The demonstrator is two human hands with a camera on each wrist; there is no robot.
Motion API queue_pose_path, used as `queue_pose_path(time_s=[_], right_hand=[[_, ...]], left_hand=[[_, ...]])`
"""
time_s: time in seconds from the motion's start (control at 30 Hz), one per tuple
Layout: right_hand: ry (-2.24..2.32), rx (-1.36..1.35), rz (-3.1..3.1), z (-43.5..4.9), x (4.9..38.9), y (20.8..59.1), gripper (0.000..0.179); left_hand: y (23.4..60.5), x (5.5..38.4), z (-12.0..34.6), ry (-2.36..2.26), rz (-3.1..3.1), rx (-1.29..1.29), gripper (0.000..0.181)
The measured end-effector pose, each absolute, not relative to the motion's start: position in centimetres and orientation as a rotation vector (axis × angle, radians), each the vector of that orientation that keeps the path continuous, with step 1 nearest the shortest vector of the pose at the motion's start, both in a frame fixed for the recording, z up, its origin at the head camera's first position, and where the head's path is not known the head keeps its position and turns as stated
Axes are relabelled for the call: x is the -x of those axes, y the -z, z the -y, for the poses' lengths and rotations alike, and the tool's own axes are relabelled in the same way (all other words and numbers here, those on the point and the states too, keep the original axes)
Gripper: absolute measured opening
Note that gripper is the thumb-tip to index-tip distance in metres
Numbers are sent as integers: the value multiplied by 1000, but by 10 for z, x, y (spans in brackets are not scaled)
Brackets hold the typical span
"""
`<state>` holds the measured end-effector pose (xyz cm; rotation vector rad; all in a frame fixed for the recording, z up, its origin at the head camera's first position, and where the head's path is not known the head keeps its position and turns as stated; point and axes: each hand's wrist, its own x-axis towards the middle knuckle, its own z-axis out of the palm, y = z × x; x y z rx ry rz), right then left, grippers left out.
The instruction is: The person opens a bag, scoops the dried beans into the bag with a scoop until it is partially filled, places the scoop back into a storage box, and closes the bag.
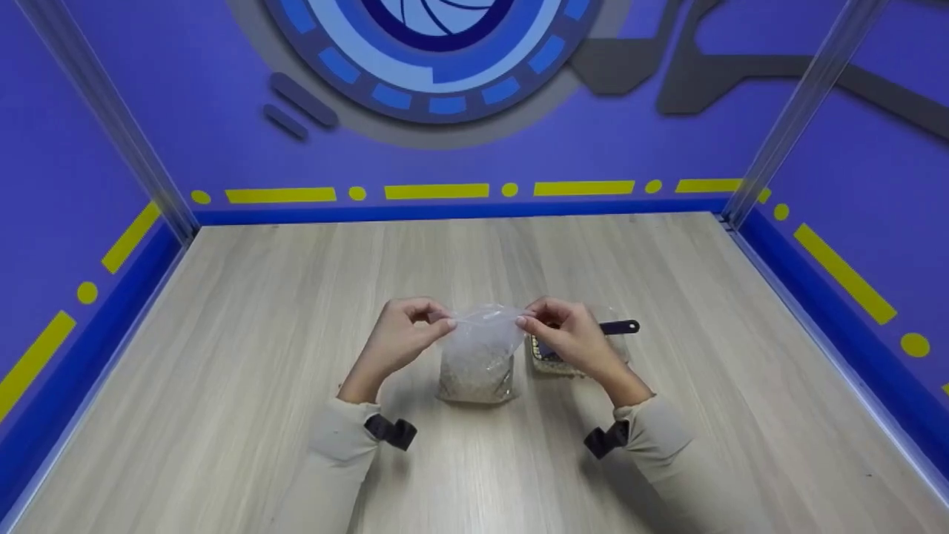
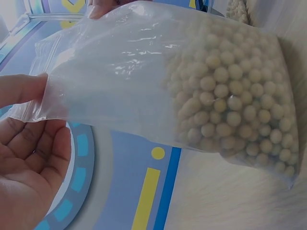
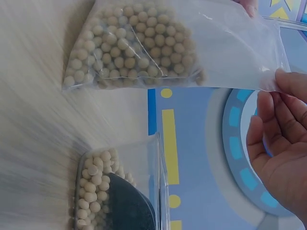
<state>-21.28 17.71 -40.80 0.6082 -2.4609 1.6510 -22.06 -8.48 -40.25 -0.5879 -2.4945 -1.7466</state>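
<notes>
A clear zip bag stands upright on the table, its lower part filled with small round beige balls. My left hand pinches the left corner of the bag's top between thumb and fingers. At the opposite top corner, my right hand pinches the plastic the same way. Between the two hands the upper part of the bag is pulled up and holds no balls. Whether the zip is sealed I cannot tell.
Just right of the bag stands a clear box with more beige balls. A dark scoop lies in it, its handle sticking out to the right. Blue-purple walls enclose the wooden table at the back and sides.
</notes>
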Motion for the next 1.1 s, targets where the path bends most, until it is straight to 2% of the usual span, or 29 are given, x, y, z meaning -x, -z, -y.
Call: queue_pose_path(time_s=[0.5,1.1], right_hand=[[-1630,-636,2514,-178,214,408,15],[-1562,-654,2489,-170,213,408,14]], left_hand=[[403,219,79,1726,2498,676,5],[400,215,73,1601,2508,594,5]])
